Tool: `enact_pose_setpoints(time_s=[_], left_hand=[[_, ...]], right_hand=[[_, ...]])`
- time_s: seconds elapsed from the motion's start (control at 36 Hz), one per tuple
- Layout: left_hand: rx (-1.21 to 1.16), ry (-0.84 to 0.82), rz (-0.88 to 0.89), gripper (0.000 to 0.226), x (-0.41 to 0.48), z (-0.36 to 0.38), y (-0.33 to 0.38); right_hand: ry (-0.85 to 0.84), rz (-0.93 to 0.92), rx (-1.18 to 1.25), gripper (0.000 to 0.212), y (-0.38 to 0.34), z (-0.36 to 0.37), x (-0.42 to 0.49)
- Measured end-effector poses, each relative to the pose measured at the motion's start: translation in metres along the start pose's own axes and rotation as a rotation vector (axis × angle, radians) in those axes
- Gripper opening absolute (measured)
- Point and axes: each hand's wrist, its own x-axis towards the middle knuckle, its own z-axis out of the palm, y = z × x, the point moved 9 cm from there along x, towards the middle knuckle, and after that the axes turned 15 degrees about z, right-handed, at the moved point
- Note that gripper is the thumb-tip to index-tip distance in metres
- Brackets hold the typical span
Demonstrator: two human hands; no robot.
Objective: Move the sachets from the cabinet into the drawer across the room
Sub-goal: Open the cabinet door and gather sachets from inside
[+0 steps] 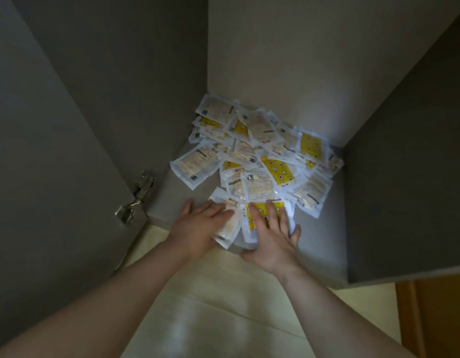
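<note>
A loose pile of several white sachets (257,153) with yellow or beige prints lies on the grey floor of the open cabinet (327,241), heaped toward the back wall. My left hand (198,226) lies flat with straight fingers on a beige sachet (230,226) at the shelf's front edge. My right hand (272,236) rests beside it, fingers spread over a yellow-printed sachet (252,217). Both front sachets overhang the front edge slightly. The drawer is not in view.
The cabinet door (56,151) stands open on the left, with a metal hinge (138,195) near my left hand. The right side panel (404,177) closes in the shelf. Pale tiled floor (211,306) lies below, and an orange wooden surface (438,319) shows at the lower right.
</note>
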Motion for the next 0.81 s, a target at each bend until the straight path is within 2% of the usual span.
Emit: enact_pose_setpoints(time_s=[0.06,0.08,0.14,0.19,0.25,0.33,0.44,0.53,0.58,0.67,0.81], left_hand=[[-0.172,0.102,0.056,0.060,0.000,-0.013,-0.008],[-0.311,0.214,0.040,0.052,0.000,-0.024,-0.016],[-0.589,0.441,-0.118,0.033,-0.002,-0.043,-0.039],[-0.781,0.595,-0.335,0.021,-0.001,-0.047,-0.068],[-0.752,0.664,-0.467,0.029,0.008,-0.052,-0.091],[-0.478,0.491,-0.501,0.055,0.032,-0.054,-0.110],[-0.462,0.280,-0.610,0.058,0.045,-0.036,-0.115],[-0.277,0.146,-0.576,0.062,0.045,-0.029,-0.095],[-0.175,0.162,-0.522,0.065,0.043,-0.028,-0.081],[-0.180,0.197,-0.480,0.064,0.034,-0.019,-0.060],[-0.083,0.222,-0.467,0.066,0.007,-0.004,-0.027]], right_hand=[[0.017,-0.016,0.008,0.106,-0.001,-0.002,0.003],[0.016,-0.022,0.024,0.106,-0.003,-0.003,0.004],[0.020,-0.035,0.060,0.103,-0.007,-0.008,0.007],[0.064,-0.052,0.057,0.098,-0.013,-0.018,0.012],[0.099,-0.054,0.024,0.097,-0.019,-0.030,0.020],[0.043,-0.040,-0.026,0.101,-0.026,-0.036,0.037],[-0.071,-0.032,-0.105,0.100,-0.029,-0.029,0.049],[-0.031,-0.045,-0.145,0.085,-0.030,-0.021,0.043],[0.045,-0.072,-0.137,0.080,-0.028,-0.016,0.035],[0.139,-0.084,-0.063,0.078,-0.022,-0.010,0.026],[0.291,-0.092,-0.033,0.092,-0.016,-0.007,0.014]])
